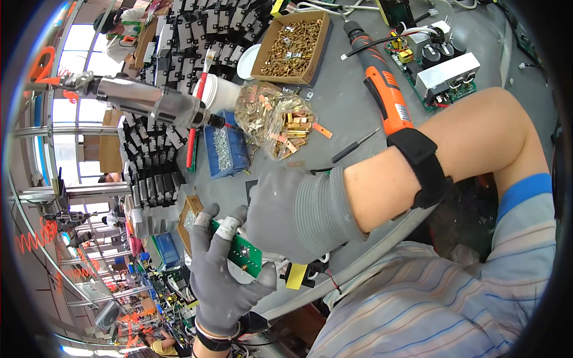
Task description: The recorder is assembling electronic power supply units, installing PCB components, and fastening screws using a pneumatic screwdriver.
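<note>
My left hand [224,274], in a grey glove with worn pale fingertips, is closed on a green circuit board [245,255]. Its fingers lie along the board's far side and its thumb along the near edge. Right beside it, over the board's far end, is my right hand [285,209], also gloved, seen from the back. That hand's fingers are hidden, so whether it holds anything does not show. Close to the board lies a black part with a yellow label [296,275] and wires.
An orange electric screwdriver [388,98] and a small screwdriver [356,145] lie beyond my right forearm. Farther off are a blue screw bin [243,149], a bag of metal pieces [271,119], and a carton of brass screws [322,48]. A hanging driver [146,98] juts in from the left.
</note>
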Demonstrator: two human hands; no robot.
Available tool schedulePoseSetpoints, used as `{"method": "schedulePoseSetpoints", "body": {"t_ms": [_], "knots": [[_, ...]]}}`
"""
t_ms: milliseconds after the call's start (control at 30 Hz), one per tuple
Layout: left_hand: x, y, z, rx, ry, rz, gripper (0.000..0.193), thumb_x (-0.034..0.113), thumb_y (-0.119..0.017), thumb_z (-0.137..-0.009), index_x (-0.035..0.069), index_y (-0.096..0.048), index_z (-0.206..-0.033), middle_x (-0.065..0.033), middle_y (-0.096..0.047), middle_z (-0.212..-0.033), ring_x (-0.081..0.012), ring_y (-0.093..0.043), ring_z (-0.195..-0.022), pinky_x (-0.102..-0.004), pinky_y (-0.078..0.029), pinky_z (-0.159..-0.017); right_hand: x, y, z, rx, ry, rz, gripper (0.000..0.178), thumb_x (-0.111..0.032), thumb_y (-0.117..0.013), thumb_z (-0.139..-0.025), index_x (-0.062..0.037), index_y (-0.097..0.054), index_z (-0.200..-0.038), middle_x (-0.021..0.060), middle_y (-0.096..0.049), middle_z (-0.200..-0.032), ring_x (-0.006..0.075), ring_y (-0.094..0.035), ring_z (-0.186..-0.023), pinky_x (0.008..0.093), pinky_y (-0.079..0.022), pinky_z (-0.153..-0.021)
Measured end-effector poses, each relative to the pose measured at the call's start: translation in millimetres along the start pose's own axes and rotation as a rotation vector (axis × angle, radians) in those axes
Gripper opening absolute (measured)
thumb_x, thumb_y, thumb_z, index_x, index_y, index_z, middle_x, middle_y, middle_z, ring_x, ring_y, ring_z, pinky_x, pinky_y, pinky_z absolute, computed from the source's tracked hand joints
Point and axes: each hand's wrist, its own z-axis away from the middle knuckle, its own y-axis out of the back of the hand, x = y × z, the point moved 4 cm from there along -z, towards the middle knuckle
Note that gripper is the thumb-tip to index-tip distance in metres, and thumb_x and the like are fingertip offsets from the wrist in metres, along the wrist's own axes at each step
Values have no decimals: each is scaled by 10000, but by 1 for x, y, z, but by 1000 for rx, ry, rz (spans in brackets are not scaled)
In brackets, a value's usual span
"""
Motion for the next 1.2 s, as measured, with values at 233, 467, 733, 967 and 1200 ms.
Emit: {"method": "schedulePoseSetpoints", "body": {"t_ms": [233, 467, 733, 967, 1200], "knots": [[2, 6, 14, 3, -56, -20, 567, 332, -716, -652, 56, -534, -1113, -200, -538, -1120, -370, -497, -1125, -425, -482, -885, -11, -4, -2, 164, 159, 60, 189, -262, -692, -560, -95, -606, -534, 85, -564, -583, 222, -563, -544, 335, -407, -380], [-11, 6, 30, -27, -47, -51, 586, 354, -705, -675, 44, -503, -1130, -257, -505, -1158, -405, -523, -1106, -437, -481, -878, -17, -8, -11, 119, 279, 54, 202, -281, -695, -562, -124, -577, -514, 24, -524, -526, 231, -571, -558, 345, -416, -422], [-19, 4, 35, -83, 226, 109, 578, 198, -698, -587, 34, -533, -1117, -171, -533, -1065, -314, -545, -936, -359, -458, -779, -36, 7, -31, 466, 202, 128, 240, -265, -639, -704, -50, -637, -813, 84, -572, -689, 215, -557, -587, 336, -403, -443], [-14, 4, 36, -72, 116, -6, 583, 267, -732, -570, 37, -582, -1084, -175, -554, -1040, -378, -526, -944, -423, -429, -850, -49, -2, -44, 136, 250, 167, 222, -188, -611, -727, 22, -626, -798, 66, -594, -628, 203, -600, -563, 299, -430, -420], [-18, 3, 38, -182, 179, 77, 581, 275, -728, -576, 65, -591, -1099, -177, -572, -1041, -404, -505, -1011, -434, -418, -892, -48, 3, -38, 162, 405, 110, 179, -169, -623, -697, 8, -620, -726, 83, -596, -567, 237, -625, -519, 334, -469, -404]]}}
